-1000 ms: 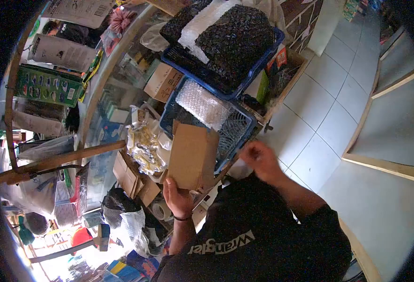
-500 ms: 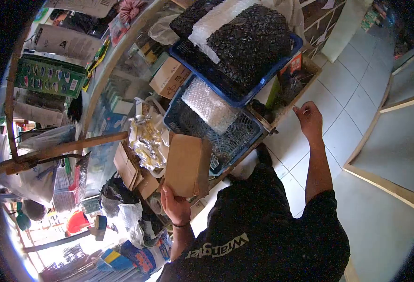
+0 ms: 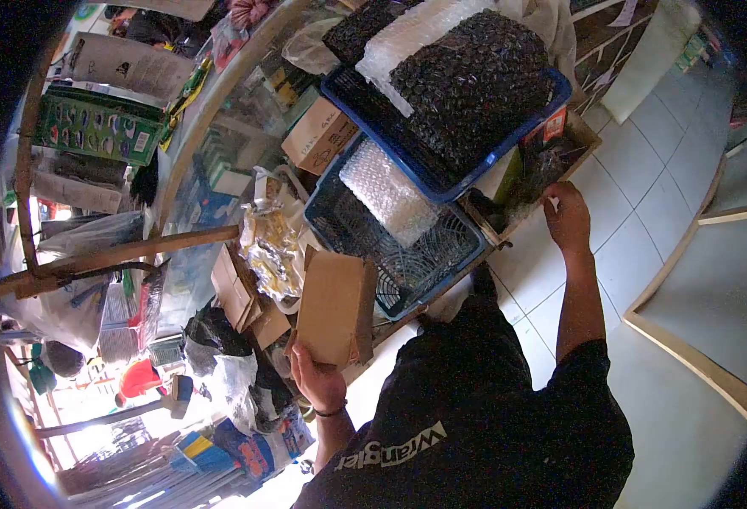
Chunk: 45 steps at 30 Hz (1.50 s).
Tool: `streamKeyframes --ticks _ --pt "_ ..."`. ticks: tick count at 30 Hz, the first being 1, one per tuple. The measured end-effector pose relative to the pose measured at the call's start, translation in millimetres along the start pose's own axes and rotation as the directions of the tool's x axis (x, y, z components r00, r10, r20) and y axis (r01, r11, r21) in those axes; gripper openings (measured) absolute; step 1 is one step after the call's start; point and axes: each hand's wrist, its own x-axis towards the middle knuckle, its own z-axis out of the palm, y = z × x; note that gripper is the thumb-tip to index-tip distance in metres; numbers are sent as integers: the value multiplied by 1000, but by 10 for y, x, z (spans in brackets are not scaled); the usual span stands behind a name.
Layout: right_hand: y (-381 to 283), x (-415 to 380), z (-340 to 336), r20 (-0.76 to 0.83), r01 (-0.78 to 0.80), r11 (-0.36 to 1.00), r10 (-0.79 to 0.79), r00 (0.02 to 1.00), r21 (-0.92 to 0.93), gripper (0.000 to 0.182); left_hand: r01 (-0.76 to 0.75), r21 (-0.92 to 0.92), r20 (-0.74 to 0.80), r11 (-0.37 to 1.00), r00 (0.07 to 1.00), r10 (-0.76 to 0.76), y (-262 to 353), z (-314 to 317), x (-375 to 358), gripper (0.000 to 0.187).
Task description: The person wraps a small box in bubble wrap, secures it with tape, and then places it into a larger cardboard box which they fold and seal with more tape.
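Cardboard box (image 3: 333, 307) stayed gripped in my left hand (image 3: 317, 383), unfilled as yet, while my right hand (image 3: 568, 218) reached, loosely curled, into the wooden crate (image 3: 579, 136).

- Strong fisheye distortion is seen; the frame is ringed by a black vignette.
- Daylight is blown out at the lower left edge.
- The floor tiles (image 3: 636, 246) are evenly lit.
- Soft blur is noticed toward the edges.
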Motion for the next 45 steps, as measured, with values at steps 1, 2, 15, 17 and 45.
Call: streamKeyframes --ticks 1,2,15,17,45 --pt "-21 16 -36 44 7 1000 -6 999 -27 17 -184 215 43 959 983 179 -100 -64 16 53" --pt "-38 23 -65 88 14 999 -10 996 -53 17 -177 210 33 962 984 174 -125 -72 6 53" --pt "-21 70 -160 355 136 975 -67 932 -174 23 214 -377 27 901 975 -220 -185 16 41 40" --pt "-81 74 -179 368 154 963 -64 928 -220 22 140 -340 110 930 988 -108 -202 30 26 48" --pt "-259 -50 -245 118 101 972 -77 990 -212 11 -120 -91 106 989 986 129 -331 -13 74 43"
